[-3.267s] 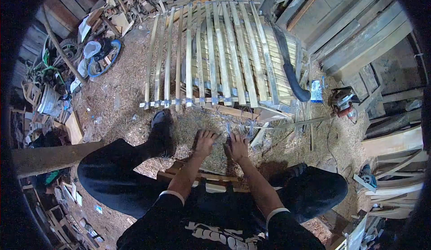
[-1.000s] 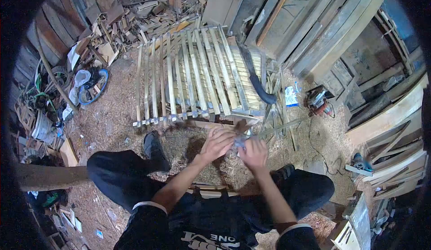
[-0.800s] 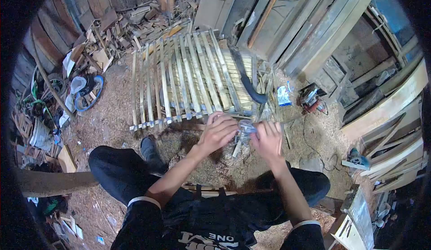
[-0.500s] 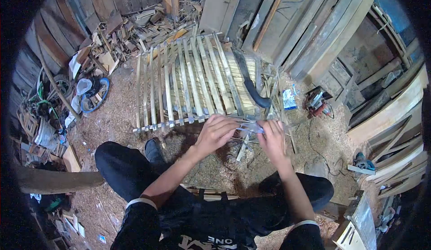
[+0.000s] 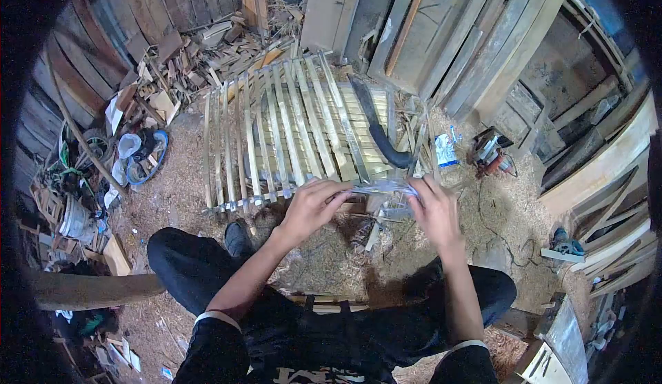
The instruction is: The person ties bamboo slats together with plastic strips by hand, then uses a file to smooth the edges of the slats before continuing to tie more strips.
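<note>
Between my two hands runs a bunch of thin clear plastic strip, pulled roughly level. My left hand pinches one end, beside the near edge of a rack of light wooden or bamboo slats. The other end is pinched in my right hand, with loose plastic hanging below. The slats lie nearly parallel, joined along a crosspiece with small clear wrappings. A machete-like tool with a dark curved handle lies on the rack's right side, just beyond my hands.
Wood scraps are heaped at the back left. Planks lean along the back right wall. A red power tool and a blue one sit on the right. A blue basin is on the left, amid sawdust.
My hands have moved apart, right hand rightward and left hand slightly left, so more plastic strip shows stretched between them. The whole view has shifted slightly.
</note>
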A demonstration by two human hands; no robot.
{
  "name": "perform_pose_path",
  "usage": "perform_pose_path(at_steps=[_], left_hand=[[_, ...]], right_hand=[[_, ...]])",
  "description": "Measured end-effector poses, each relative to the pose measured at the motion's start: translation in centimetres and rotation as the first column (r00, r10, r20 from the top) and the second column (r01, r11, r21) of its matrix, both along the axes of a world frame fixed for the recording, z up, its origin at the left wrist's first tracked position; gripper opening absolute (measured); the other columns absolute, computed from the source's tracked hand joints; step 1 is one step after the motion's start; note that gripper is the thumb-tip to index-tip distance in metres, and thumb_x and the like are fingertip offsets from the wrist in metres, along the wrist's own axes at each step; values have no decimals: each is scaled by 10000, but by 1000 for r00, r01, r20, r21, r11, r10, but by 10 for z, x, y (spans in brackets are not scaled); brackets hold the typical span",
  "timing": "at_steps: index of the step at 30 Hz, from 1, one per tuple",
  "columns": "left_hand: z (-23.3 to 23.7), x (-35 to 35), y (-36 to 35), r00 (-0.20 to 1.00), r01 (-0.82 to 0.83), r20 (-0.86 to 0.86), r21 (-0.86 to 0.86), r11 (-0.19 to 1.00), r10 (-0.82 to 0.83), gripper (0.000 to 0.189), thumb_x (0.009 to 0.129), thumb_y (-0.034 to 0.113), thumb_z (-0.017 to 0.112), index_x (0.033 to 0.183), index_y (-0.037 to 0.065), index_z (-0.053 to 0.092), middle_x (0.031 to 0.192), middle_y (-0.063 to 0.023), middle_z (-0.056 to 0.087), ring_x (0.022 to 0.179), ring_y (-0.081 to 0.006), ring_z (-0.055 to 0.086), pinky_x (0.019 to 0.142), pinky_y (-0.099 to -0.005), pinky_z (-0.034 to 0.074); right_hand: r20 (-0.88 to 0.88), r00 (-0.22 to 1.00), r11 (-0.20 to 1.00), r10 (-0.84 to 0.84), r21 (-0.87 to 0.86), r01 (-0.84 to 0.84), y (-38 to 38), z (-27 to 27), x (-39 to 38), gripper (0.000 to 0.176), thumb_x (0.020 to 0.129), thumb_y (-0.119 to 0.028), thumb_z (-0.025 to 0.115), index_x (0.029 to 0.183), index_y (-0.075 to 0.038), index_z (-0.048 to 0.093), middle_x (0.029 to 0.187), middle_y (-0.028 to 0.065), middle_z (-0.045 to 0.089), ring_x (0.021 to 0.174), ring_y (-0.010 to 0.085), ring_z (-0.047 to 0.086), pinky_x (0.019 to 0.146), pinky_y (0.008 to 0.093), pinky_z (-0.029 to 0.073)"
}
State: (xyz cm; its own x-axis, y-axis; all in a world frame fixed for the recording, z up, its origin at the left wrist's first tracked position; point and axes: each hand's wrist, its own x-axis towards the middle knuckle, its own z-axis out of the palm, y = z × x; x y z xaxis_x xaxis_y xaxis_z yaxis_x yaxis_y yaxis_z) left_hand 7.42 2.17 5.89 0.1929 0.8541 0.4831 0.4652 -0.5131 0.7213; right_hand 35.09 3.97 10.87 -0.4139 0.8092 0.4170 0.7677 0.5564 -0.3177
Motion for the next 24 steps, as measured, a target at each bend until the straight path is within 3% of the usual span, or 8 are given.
perform_pose_path(at_steps=[5,7,11,13,14,15,21,24], left_hand=[[-14,-17,-12,991,40,-132,14,999,-38,199,912,100,726,1087,7,745,995,-142,757,895,-289,714,830,-384,559],[-16,-18,-18,997,-46,65,-47,998,49,206,917,78,712,1110,16,748,1012,-142,757,929,-272,717,881,-362,552],[6,-38,-15,990,-95,95,-125,988,107,365,894,141,752,1241,39,704,1056,-136,752,964,-261,716,942,-391,534],[28,-43,-15,999,6,48,-221,975,4,537,861,125,785,1364,42,616,1111,-130,739,1004,-238,705,922,-365,556],[26,-48,-13,992,125,36,-252,960,-120,685,842,190,810,1457,73,530,1124,-114,731,1000,-223,696,927,-372,558],[32,-43,-15,968,220,185,-305,927,-168,685,856,345,805,1440,86,558,1087,-119,744,893,-223,702,945,-436,524],[48,-33,-16,998,15,62,-333,943,6,510,986,297,655,1429,65,558,895,-138,749,693,-280,706,855,-397,533],[53,-35,-20,967,-63,-256,-205,977,9,418,986,264,640,1367,94,629,856,-138,747,649,-286,644,894,-383,475]], right_hand=[[37,998,994,43,-103,-39,-13,-23,-3,208,907,-142,703,1106,-100,659,992,121,634,848,374,671,702,476,541],[6,1000,987,18,-160,-17,-13,-15,-6,164,935,-162,687,1077,-84,666,974,143,640,871,392,670,702,481,537],[-223,973,967,-59,-253,0,-4,-4,-12,136,945,-143,689,1013,-29,661,933,185,643,852,424,655,712,470,520],[-288,958,959,-2,-271,-80,-2,-1,-17,135,938,-109,690,1032,-19,653,914,186,647,824,406,655,715,442,517],[-240,971,954,17,-287,-87,-2,1,-21,128,932,-76,681,1041,-14,655,901,186,651,800,380,652,717,418,513],[-242,970,955,27,-281,-97,0,0,-27,128,932,-76,681,1041,-14,655,901,186,651,800,380,652,717,418,513],[-387,915,917,118,-312,-250,7,16,-42,153,935,-59,667,1066,20,659,948,179,667,847,330,666,755,380,514],[-409,907,905,99,-342,-253,11,18,-43,166,934,-41,669,1078,39,654,972,178,665,872,311,664,775,358,514]])
